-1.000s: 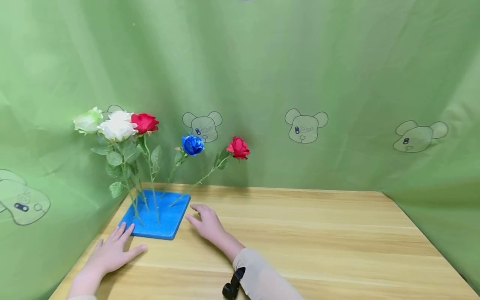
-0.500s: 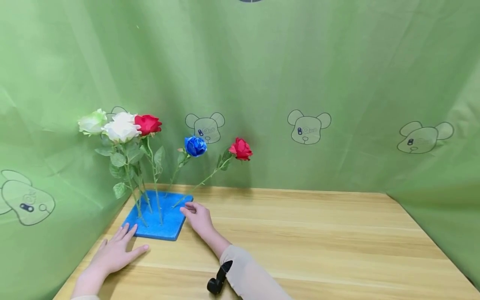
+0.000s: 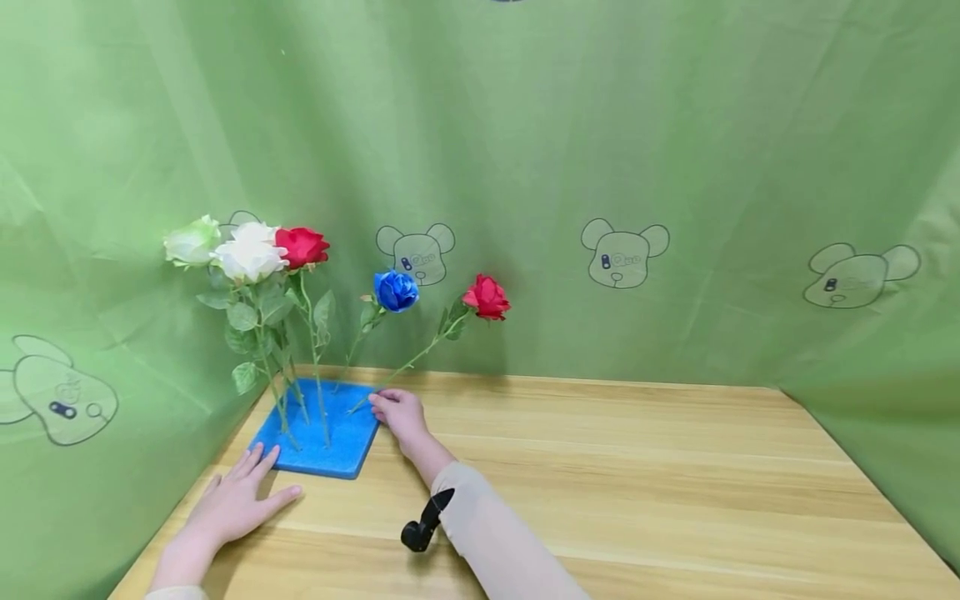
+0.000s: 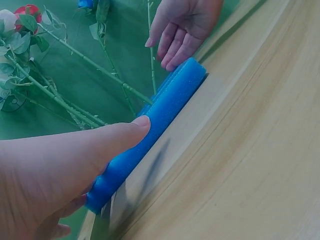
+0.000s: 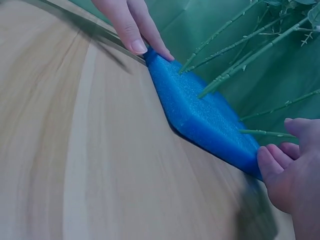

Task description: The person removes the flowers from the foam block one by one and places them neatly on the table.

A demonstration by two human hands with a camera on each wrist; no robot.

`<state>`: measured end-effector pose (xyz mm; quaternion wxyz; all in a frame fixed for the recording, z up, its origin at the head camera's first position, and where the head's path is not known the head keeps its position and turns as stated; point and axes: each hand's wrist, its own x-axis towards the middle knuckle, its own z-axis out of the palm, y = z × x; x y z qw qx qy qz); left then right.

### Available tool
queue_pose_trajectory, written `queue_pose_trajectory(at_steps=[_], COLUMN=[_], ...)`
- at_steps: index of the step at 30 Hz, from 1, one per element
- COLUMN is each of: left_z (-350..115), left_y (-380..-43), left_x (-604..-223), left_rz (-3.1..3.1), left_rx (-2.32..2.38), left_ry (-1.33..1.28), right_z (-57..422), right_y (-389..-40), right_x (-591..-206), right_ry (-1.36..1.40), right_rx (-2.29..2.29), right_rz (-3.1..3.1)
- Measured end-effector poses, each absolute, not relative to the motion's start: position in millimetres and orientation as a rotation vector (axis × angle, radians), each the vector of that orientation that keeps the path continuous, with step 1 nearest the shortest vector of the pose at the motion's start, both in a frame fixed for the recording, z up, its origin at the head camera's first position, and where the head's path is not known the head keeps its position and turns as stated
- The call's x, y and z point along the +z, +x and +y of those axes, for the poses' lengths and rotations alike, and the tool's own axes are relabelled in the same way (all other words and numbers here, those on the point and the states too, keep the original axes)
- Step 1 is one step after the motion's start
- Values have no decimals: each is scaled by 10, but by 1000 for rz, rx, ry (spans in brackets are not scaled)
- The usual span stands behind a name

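A blue foam board (image 3: 341, 454) lies at the table's left side with several artificial roses stuck in it. My left hand (image 3: 228, 504), fingers spread, touches the board's near left corner with its fingertips. My right hand (image 3: 401, 417) is at the far right corner; in the right wrist view its fingers (image 5: 269, 162) meet the board's side edge and the thumb is raised beside a stem. Leaning right above this hand is a red rose (image 3: 487, 297). A blue rose (image 3: 396, 291) tilts behind, while a white rose (image 3: 250, 252), a greenish-white rose (image 3: 192, 242) and another red rose (image 3: 302, 247) cluster left.
The wooden table (image 3: 637, 475) extends to the right of the board. A green curtain (image 3: 525, 150) printed with bear heads encloses the back and sides. A black wrist device (image 3: 426, 521) is on the right sleeve (image 3: 495, 529).
My right hand has moved left and away from me, from beside the board to its far right corner. The left hand stays at the near left corner. The view has shifted slightly.
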<state>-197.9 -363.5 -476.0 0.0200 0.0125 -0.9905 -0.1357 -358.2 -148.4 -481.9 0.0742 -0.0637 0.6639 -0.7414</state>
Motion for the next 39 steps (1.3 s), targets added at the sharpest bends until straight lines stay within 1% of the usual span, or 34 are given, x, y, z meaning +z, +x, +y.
queue_pose_trajectory(at_steps=[4,14,39], left_z=[-3631,-3629,-3649], left_y=[-1968,-1971,-1997], left_x=[-4765,-4737,-4785], left_rz=[-3072,-3068,-3066], left_rx=[-431,-442,-411], left_ry=[47,56,48], right_z=[-1540,-1637,-1659], right_y=[-3605,-3658,-3594], right_x=[-4815,-4820,-4836], right_ry=[-176,-6,-107], right_rx=[-2224,-2266,-2279], right_rz=[2010,2036,2202])
